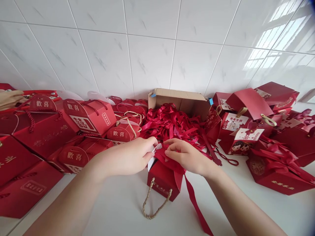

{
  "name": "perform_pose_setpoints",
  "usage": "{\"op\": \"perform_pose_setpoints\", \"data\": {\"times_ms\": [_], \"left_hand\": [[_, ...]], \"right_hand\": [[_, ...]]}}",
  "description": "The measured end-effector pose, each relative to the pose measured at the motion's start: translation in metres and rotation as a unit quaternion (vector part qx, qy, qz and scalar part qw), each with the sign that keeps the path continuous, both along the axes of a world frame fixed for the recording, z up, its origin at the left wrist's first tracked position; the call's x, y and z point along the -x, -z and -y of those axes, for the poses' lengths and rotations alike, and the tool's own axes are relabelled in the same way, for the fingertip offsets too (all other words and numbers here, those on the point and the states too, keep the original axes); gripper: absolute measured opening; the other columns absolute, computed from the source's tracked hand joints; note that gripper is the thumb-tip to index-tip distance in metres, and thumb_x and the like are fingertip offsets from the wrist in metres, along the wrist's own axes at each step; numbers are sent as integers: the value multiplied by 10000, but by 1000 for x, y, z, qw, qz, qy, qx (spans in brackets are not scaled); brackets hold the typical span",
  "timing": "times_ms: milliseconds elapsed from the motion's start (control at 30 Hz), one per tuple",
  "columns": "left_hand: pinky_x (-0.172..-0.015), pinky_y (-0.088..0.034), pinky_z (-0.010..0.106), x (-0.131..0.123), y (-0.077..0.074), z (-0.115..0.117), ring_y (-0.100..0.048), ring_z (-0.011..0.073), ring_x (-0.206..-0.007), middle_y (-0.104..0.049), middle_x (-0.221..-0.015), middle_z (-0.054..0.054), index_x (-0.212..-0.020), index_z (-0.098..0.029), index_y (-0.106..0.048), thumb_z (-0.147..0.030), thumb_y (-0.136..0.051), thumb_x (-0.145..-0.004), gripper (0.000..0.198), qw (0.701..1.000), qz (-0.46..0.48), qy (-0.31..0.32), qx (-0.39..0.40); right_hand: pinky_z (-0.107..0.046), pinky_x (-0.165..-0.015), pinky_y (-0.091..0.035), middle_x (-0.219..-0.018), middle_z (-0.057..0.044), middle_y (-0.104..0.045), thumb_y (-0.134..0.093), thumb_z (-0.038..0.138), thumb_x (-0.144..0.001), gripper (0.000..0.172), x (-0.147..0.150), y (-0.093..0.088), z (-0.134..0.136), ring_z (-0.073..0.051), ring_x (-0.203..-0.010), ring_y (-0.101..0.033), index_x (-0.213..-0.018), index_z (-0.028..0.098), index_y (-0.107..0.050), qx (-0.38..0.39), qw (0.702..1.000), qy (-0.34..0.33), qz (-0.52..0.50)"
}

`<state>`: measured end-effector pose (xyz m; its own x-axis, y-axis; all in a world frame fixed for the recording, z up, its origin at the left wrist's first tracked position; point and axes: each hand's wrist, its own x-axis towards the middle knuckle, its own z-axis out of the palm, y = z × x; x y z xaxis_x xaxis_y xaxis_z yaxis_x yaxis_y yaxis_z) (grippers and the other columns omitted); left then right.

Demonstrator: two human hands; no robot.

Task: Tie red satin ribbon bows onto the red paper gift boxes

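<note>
From the head camera, the left hand (134,155) is curled at the top of a small red box (163,182), thumb and fingertips around a white flap (158,146); whether they grip it I cannot tell. The right hand (188,159) has its fingers bent inward, pinching a red ribbon (195,201) over the same box top. One end of that ribbon hangs down beside the box, below the right hand. The box sits between and just below both hands on a white table (118,203), its gold rope handle (149,216) drooping toward the person. Just beyond the hands lies a loose heap of ribbons (172,121) (a proper tangle), spilling out of a cardboard carton (180,93). To the left of the left hand, red gift boxes (90,116) crowd together, many with rope handles. Right of the right hand stand more boxes (280,172), some topped with ribbon. A tiled wall (150,62) rises behind.
</note>
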<state>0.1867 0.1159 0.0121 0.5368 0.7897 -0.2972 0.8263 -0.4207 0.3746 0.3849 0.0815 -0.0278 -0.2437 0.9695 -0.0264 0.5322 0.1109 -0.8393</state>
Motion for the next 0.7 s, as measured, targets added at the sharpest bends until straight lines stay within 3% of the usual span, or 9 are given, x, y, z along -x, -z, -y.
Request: {"op": "perform_pose_setpoints", "data": {"times_ms": [167, 333, 467, 600, 700], "left_hand": [[-369, -197, 248, 0, 3, 0, -312, 128, -424, -456, -591, -26, -880, -266, -460, -432, -318, -896, 219, 1000, 10, 5, -2], [-412, -239, 256, 0, 6, 4, -361, 135, -435, -471, -582, -31, -952, -271, -500, -452, -340, -892, 250, 999, 21, 21, -11], [-394, -226, 257, -2, 3, 6, -373, 134, -434, -449, -556, -30, -802, -247, -472, -513, -305, -892, 327, 1000, 8, 7, -4], [-371, -193, 252, -6, 0, 4, -302, 116, -413, -400, -541, -32, -693, -227, -399, -393, -362, -863, 241, 1000, -3, -4, -12], [-378, -206, 249, -4, 0, -2, -318, 113, -417, -450, -571, -18, -683, -223, -405, -348, -415, -821, 187, 1000, 4, -12, -14]], "right_hand": [[-340, -872, -410, -1226, -56, -580, -497, 353, -852, 294, 3, 8, -4, -243, -1075, -566, -645, 176, -610, -17, 1000, -2, -6], [-345, -905, -393, -1142, -61, -610, -468, 337, -879, 329, 10, 7, -4, -219, -1048, -565, -619, 168, -580, -36, 999, -31, -13], [-387, -977, -345, -1043, -56, -625, -458, 302, -886, 298, 13, 3, -1, -228, -1102, -516, -657, 180, -605, -40, 998, -50, 13], [-403, -990, -339, -1074, -49, -619, -471, 316, -879, 287, 13, 5, 0, -235, -1125, -502, -646, 187, -578, -53, 997, -52, 29], [-382, -976, -362, -1141, -50, -597, -499, 371, -873, 258, 8, 3, 1, -238, -1133, -508, -719, 198, -612, -67, 996, -39, 41]]}}
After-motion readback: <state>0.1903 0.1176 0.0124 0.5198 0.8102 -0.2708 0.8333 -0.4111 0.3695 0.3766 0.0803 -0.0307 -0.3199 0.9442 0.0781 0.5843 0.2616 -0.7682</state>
